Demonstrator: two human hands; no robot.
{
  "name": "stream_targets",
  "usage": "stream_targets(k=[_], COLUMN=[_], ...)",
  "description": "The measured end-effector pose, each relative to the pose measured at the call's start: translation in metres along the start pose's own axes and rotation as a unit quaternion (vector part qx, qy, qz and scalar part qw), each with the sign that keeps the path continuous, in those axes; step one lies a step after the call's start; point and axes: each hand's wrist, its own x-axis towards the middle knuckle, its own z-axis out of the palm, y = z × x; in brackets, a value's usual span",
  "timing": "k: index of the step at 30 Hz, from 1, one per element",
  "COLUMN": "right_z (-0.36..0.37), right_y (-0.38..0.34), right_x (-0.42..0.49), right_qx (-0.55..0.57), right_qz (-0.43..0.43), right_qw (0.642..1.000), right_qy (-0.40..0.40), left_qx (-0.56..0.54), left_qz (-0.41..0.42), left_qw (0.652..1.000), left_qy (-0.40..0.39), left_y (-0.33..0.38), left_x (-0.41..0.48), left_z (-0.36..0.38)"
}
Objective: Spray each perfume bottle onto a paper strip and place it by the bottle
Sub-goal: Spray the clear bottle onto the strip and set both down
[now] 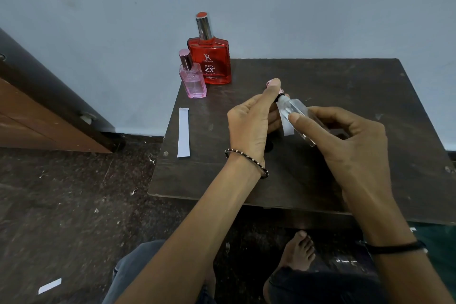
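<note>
both hands raised over table (pixel 370 76): right hand (pixel 345 140) grips tilted clear bottle (pixel 299 110), left hand (pixel 250 121) pinches paper strip (pixel 287 128) beside its nozzle end, thumb up.

Three perfume bottles were seen: red bottle (pixel 209 61) and pink bottle (pixel 193 81) at 11 o'clock, clear bottle (pixel 299 116) at centre. Three paper strips lay in view: table strip (pixel 183 132) at 9 o'clock, held strip (pixel 286 126) at centre, floor strip (pixel 49 286) at 7 o'clock.

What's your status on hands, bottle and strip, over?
Right hand grips clear glass spray bottle, tilted over dark table. Left hand holds white paper strip beside its nozzle end. Nothing in the way; second white strip lies by pink bottle.
</note>
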Motion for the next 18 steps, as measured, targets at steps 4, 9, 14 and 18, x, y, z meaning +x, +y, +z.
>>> stream_targets(k=[4, 9, 14, 18], right_z=[0.0012, 0.0039, 0.0068, 0.0066], right_y=[-0.0001, -0.0011, 0.0014, 0.0036], right_x=[-0.0015, -0.0020, -0.0006, 0.0012], right_qx=[0.010, 0.030, 0.045, 0.087], right_qz=[-0.009, -0.016, -0.002, 0.023], right_qw=[1.000, 0.999, 0.999, 0.996], right_qy=[0.019, 0.027, 0.019, 0.016], left_qx=[-0.004, 0.013, 0.019, 0.004], left_qz=[-0.002, -0.012, -0.005, 0.010], left_qw=[1.000, 1.000, 1.000, 0.999], left_qy=[-0.012, -0.017, -0.022, -0.035], left_y=[0.0001, -0.0030, -0.0031, 0.0004], left_x=[-0.0016, -0.0016, 0.0026, 0.0012], left_z=[0.0014, 0.0039, 0.0020, 0.0036])
